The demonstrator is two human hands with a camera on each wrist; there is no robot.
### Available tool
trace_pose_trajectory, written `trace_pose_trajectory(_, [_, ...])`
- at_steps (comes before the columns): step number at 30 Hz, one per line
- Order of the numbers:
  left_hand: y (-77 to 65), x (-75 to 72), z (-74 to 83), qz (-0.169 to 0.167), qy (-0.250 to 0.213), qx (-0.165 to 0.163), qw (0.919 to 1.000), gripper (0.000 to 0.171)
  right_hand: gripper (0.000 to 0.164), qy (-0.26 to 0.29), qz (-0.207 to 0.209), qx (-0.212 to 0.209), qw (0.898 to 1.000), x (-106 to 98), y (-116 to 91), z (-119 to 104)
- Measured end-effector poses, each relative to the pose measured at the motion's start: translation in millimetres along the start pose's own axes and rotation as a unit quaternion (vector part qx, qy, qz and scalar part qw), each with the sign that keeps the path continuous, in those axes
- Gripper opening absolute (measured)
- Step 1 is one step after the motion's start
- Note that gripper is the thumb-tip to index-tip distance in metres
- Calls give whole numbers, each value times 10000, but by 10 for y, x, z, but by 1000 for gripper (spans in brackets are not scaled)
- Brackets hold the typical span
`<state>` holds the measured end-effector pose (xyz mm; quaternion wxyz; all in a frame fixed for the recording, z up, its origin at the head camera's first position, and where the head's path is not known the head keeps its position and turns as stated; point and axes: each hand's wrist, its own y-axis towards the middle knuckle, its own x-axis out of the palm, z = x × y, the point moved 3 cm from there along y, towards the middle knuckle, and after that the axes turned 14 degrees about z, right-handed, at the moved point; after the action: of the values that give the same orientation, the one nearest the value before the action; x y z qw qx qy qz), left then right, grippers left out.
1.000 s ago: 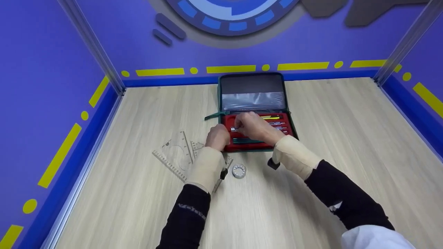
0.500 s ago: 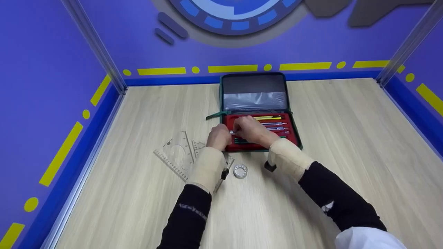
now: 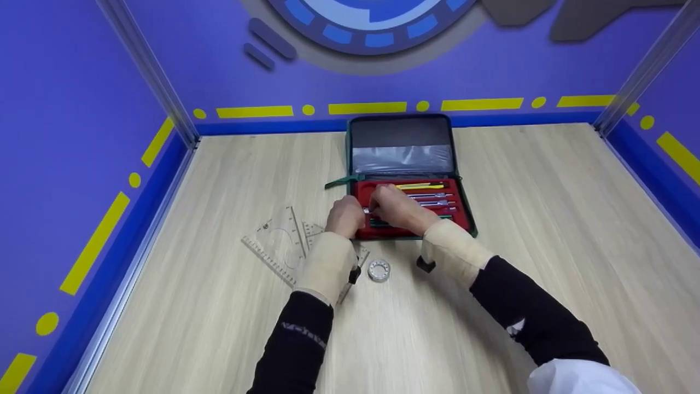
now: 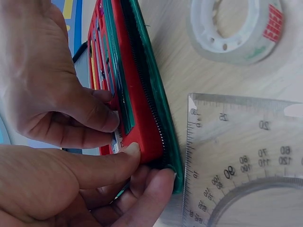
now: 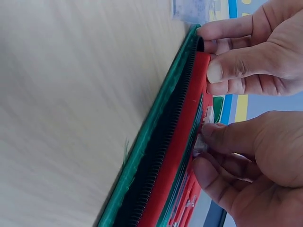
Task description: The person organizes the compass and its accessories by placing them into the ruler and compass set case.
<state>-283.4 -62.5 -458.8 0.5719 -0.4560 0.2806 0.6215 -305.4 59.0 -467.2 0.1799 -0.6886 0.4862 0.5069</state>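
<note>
A green zippered drawing-instrument case (image 3: 403, 131) lies unfolded on the table, with a red moulded tray (image 3: 464, 218) in its near half. My left hand (image 3: 345, 216) grips the tray's near left corner, thumb on the red plastic and fingers around the green edge. Beside it, my right hand (image 3: 398, 208) pinches a small clear piece with a barcode label (image 5: 209, 115) low over the tray's left end. Fingers cover much of that piece, so its kind is unclear. Slim metal instruments (image 3: 436, 203) and a yellow-handled tool (image 3: 426, 186) sit in the tray slots.
Clear plastic set squares (image 3: 279, 239) overlap on the table left of the case, partly under the left forearm. A roll of clear tape (image 4: 260, 45) lies in front of the case. A blue wall (image 3: 262, 87) stands behind.
My right hand has come slightly nearer and lower over the tray with the small labelled piece, uncovering more of the yellow-handled tool. My left hand keeps its grip on the corner.
</note>
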Motion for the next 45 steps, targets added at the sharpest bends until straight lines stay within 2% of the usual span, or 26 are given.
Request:
trace_pose_trajectory(10, [-30,11,37,51,65,42,10000,10,16,-42,22,-22,10000,-1,-30,-46])
trace_pose_trajectory(20, [-60,-3,33,228,89,81,9997,11,16,-390,-303,215,9985,-17,-68,-67])
trace_pose_trajectory(24, [-63,-2,22,257,85,39,9996,12,20,-300,-302,98,9990,-10,-87,-54])
trace_pose_trajectory(30, [-46,3,18,168,-10,-25,9999,8,22,119,-8,-392,9992,-42,-142,-36])
trace_pose_trajectory(34, [-27,8,32,46,-41,-67,10000,9,21,330,202,-448,9982,-112,-205,-74])
trace_pose_trajectory(38, [-9,0,44,48,84,-120,9999,13,18,91,275,-307,9991,-197,-301,-159])
trace_pose_trajectory(43, [-16,-16,55,87,114,-146,9998,8,14,-305,64,97,9995,-265,-510,-241])
trace_pose_trajectory(45, [-26,-21,60,152,90,-175,9997,8,13,-341,-46,68,9994,-274,-604,-274])
